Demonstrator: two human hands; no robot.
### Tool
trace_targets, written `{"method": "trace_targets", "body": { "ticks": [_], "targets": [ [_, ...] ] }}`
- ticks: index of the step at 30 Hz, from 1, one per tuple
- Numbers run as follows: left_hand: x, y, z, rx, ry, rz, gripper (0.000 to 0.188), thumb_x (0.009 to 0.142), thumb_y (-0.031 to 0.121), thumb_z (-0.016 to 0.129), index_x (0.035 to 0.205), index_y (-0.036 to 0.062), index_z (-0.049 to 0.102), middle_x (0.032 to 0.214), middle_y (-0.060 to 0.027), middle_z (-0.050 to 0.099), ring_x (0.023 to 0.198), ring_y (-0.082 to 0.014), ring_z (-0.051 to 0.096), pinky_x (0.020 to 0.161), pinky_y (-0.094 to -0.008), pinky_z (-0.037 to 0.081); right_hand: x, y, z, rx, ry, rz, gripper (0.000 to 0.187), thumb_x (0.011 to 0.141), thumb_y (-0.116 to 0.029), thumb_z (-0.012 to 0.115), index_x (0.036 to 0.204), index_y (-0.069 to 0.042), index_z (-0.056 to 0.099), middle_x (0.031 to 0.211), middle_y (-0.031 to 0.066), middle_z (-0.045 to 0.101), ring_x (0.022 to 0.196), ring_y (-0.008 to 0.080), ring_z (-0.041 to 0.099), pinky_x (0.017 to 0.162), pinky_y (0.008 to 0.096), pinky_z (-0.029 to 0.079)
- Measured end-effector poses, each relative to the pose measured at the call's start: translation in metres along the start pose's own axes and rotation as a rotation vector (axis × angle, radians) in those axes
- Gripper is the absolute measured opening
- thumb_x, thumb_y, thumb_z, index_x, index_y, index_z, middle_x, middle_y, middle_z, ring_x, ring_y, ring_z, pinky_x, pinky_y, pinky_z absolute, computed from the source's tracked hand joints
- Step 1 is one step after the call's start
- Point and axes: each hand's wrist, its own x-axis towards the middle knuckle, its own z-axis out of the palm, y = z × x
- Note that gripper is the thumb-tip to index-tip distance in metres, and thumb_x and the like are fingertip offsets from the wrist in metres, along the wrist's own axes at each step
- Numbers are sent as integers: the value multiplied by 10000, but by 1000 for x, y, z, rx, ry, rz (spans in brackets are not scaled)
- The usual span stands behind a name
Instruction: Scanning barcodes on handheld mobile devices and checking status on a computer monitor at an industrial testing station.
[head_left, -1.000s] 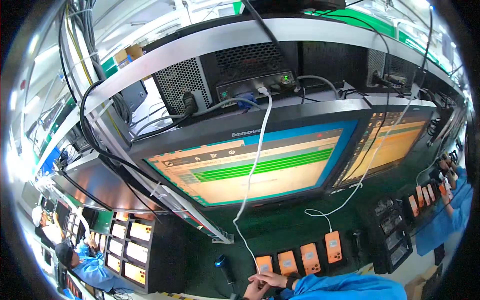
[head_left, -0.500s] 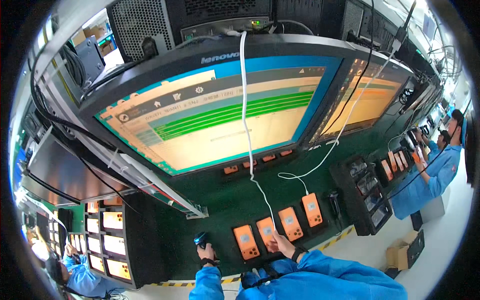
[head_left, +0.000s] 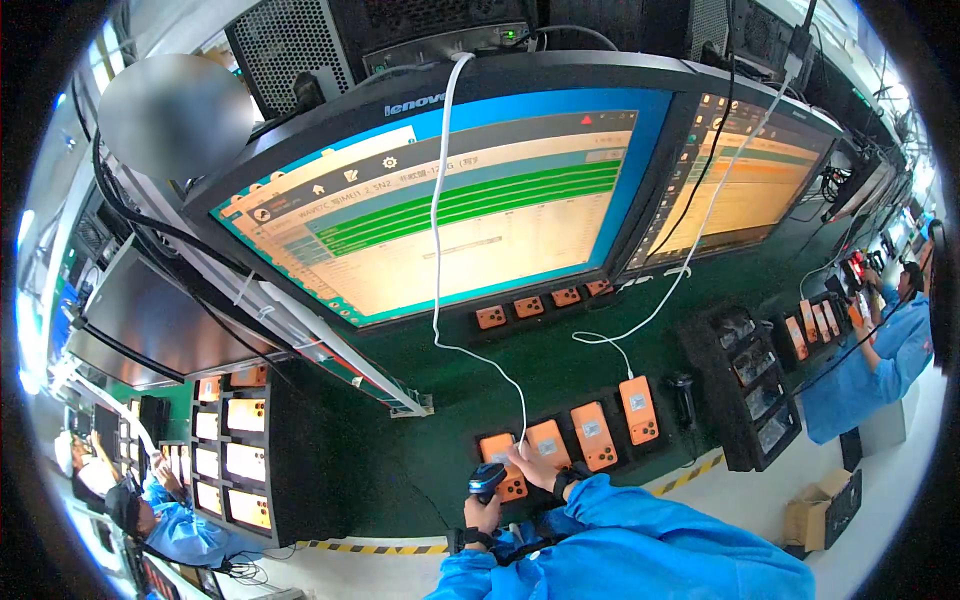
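Observation:
My left hand [head_left: 482, 514] is wrapped round a black and blue handheld barcode scanner [head_left: 487, 478], whose head is over the lower part of the leftmost orange phone [head_left: 497, 449]. My right hand [head_left: 538, 467] has its fingers closed at the lower end of a white cable [head_left: 487, 358], between the leftmost phone and the second orange phone [head_left: 546, 432]. Whether the cable plug is in a phone is hidden by the fingers. Rightward in the row lie a third orange phone [head_left: 595, 430] and a fourth [head_left: 638, 402], which has another white cable [head_left: 655, 312] at its top edge.
A large monitor [head_left: 400, 312] stands behind the phones, with a second monitor [head_left: 690, 262] to its right. Several orange phones [head_left: 528, 307] lie below the screen. Black trays [head_left: 268, 500] stand left and right. A second scanner [head_left: 683, 398] lies beside the row. Co-workers sit at both sides.
My left hand has brought the scanner rightward to the leftmost phone. My right hand has shifted left with the cable end, from the second phone toward the first. The view has shifted slightly.

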Motion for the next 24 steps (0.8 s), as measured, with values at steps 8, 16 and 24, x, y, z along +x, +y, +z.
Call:
{"method": "trace_targets", "body": {
  "ticks": [8, 16, 24],
  "targets": [
    [17, -14, 9, 135, 73, 43, 384, 721, 301, 712, 898, -37, 664, 807, -220, 687, 815, -373, 679, 718, -433, 525, 14, 23, -6, -37, -16, 24, 640, 977, -581, 321, 1295, -33, 410, 1093, 82, 549, 965, 178, 523, 835, 323, 412],
    [10, -6, 12, 179, 64, 41, 405, 678, 270, 695, 966, -11, 657, 847, -218, 685, 848, -388, 667, 761, -449, 520, 11, 20, -1, 199, 54, 2, 391, 1007, -499, 339, 965, -140, 489, 744, -55, 405, 668, 78, 389, 589, 245, 322],
    [8, -1, 6, 95, -79, 153, 380, 829, 67, 588, 1207, 42, 609, 1122, -143, 659, 1032, -244, 616, 874, -364, 488, 20, 29, -2, 363, 22, 145, 413, 991, -529, 366, 1037, -133, 475, 905, -62, 464, 790, 58, 412, 730, 222, 370]
  ]
}}
